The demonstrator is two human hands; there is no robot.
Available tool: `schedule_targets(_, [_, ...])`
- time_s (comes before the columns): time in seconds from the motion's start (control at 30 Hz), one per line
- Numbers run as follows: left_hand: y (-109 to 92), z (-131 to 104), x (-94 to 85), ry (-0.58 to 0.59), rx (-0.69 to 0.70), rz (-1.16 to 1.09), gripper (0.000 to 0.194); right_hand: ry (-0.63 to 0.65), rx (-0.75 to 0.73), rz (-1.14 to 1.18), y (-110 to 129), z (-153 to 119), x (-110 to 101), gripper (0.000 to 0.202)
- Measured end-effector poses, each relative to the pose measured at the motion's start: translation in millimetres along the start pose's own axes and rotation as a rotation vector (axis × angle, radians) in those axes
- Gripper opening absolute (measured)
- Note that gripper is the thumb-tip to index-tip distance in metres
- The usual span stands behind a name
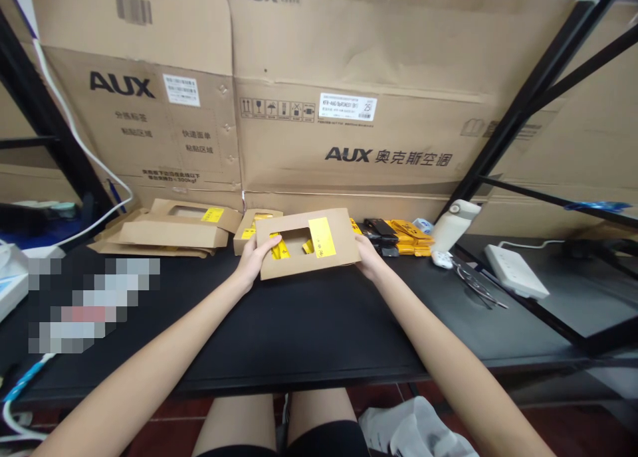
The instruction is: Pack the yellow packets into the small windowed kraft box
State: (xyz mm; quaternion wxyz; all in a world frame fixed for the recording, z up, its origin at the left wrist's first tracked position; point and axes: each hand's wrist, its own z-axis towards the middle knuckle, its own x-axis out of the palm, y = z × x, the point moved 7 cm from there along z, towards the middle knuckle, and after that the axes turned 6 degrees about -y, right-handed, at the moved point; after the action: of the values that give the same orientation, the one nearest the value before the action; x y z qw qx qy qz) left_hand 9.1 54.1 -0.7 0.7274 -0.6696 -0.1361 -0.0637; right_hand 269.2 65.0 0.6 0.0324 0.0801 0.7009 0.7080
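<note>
Between both hands I hold a brown cardboard box (302,271) above the black table. It has a cut-out window in its face, and yellow pieces show through it. A yellow label (323,238) is stuck on the right half. My left hand (254,261) grips the box's left end, thumb on the front face near the window. My right hand (369,258) is closed round the right end, its fingers mostly hidden behind. Behind the held box, on the left, stands another small cardboard box (242,246) with yellow in it. Orange packets (409,236) and black packets (379,231) lie to the right.
Flattened or stacked cardboard boxes (169,234) lie at the back left. To the right are a white bottle-like device (454,224), thin dark cables (476,284) and a white power strip (517,271). Large AUX cardboard sheets (399,58) wall off the back, with black shelf posts on both sides.
</note>
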Motion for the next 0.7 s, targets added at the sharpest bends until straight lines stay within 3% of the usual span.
schedule_targets(0.7, [-1.6,-0.1,-0.3,0.003,0.009,0.009,0.053,-0.006,-0.015,-0.012,-1.8,2.2,-1.4,0.035])
